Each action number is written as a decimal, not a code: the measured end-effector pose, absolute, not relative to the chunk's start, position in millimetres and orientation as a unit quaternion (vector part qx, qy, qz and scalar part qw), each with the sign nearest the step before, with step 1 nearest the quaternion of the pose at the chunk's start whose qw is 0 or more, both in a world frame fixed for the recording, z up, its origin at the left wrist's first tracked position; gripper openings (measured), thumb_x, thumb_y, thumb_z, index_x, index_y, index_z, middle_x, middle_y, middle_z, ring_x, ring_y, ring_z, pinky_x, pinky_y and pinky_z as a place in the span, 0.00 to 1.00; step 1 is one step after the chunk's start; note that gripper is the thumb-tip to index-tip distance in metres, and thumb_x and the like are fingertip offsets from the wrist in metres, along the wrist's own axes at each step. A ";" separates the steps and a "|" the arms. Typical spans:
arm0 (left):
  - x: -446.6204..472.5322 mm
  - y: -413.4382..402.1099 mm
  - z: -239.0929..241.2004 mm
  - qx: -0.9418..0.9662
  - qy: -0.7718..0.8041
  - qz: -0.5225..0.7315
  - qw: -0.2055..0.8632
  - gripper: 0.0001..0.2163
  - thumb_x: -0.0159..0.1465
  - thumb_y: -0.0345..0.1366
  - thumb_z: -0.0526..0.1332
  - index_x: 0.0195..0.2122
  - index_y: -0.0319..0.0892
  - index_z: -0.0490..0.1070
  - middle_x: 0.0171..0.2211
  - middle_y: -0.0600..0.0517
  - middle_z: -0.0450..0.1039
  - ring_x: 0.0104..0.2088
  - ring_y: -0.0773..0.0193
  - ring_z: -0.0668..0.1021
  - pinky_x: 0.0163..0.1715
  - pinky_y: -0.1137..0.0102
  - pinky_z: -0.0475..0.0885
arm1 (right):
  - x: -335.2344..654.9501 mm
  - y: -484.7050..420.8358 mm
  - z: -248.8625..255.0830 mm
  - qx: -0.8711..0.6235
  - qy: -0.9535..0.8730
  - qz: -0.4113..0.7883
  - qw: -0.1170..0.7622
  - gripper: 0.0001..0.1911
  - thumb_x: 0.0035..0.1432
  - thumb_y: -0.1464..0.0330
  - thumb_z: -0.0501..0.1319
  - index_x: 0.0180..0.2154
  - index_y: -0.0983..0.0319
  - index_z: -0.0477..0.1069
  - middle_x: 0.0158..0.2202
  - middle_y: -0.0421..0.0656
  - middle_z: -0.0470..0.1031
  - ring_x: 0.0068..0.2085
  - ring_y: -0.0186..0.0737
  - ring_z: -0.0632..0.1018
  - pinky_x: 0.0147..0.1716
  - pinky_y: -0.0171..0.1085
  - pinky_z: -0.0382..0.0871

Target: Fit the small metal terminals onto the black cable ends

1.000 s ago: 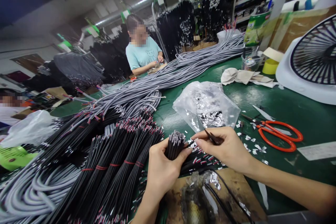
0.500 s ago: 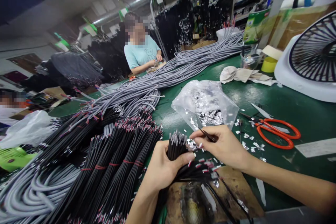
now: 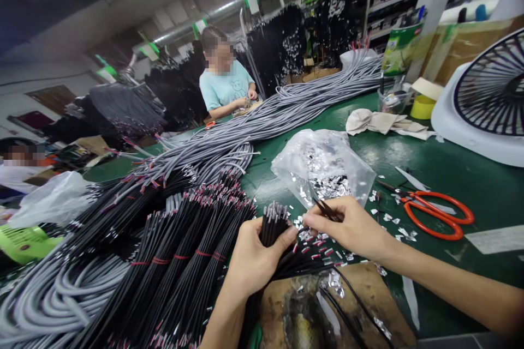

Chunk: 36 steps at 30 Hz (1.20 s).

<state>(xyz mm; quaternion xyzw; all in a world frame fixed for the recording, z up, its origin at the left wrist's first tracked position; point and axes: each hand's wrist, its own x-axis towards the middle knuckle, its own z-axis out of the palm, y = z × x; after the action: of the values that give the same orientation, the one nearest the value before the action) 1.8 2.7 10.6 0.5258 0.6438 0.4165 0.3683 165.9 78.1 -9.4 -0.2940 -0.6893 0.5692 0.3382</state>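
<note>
A bunch of black cables (image 3: pixel 273 232) with grey-silver tips is closed in my left hand (image 3: pixel 256 259), tips upward, thumb across the front. Just to its right, my right hand (image 3: pixel 344 223) pinches dark tweezers (image 3: pixel 326 209), their points aimed up and left. A black cable end (image 3: pixel 303 229) lies by the right fingertips; whether they grip it I cannot tell. Below the hands, more black cables with red and white ends (image 3: pixel 315 251) spread over a stained wooden board (image 3: pixel 368 289). Behind the right hand, small silver foil pieces show in a clear plastic bag (image 3: pixel 323 147).
Orange-handled scissors (image 3: pixel 442 210) lie at right among scattered foil bits. A white fan (image 3: pixel 470 103) stands beyond them. Bundled black cables (image 3: pixel 180 267) with red ties fill the left, near long grey cables (image 3: pixel 262 114). A co-worker (image 3: pixel 227 84) sits across the green table (image 3: pixel 262 180).
My right hand has shifted slightly right, away from the bunch, with the tweezers still in it. The left thumb has drawn closer to the bunch. The whole view has shifted slightly.
</note>
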 end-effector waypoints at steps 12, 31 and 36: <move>0.8 4.7 14.3 0.519 0.621 0.445 0.384 0.10 0.54 0.37 0.64 0.21 0.36 0.68 0.19 0.54 0.66 0.22 0.69 0.67 0.22 0.76 0.62 | 169.9 78.6 -4.3 -0.257 -0.769 0.480 0.337 0.07 0.53 0.71 0.60 0.32 0.64 0.77 0.24 0.41 0.76 0.23 0.30 0.70 0.20 0.30 0.59; 6.0 8.5 5.0 0.588 0.631 0.371 0.345 0.04 0.53 0.30 0.61 0.30 0.37 0.70 0.25 0.54 0.71 0.27 0.65 0.70 0.27 0.75 0.65 | 161.7 77.3 -17.8 -0.280 -0.731 0.547 0.297 0.12 0.44 0.63 0.67 0.29 0.65 0.75 0.20 0.37 0.67 0.22 0.29 0.64 0.21 0.30 0.57; 5.7 5.6 3.1 0.600 0.636 0.342 0.344 0.05 0.55 0.33 0.61 0.30 0.36 0.73 0.26 0.53 0.72 0.27 0.65 0.70 0.26 0.75 0.64 | 159.8 73.9 -17.6 -0.287 -0.765 0.469 0.337 0.08 0.50 0.70 0.62 0.22 0.65 0.73 0.19 0.37 0.67 0.23 0.30 0.65 0.23 0.31 0.56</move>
<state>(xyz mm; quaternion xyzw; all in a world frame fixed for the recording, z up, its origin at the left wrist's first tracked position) 5.7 5.6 3.1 0.5999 0.6362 0.3422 0.3438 159.8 73.9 -17.6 -0.2868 -0.7646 0.4687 0.3368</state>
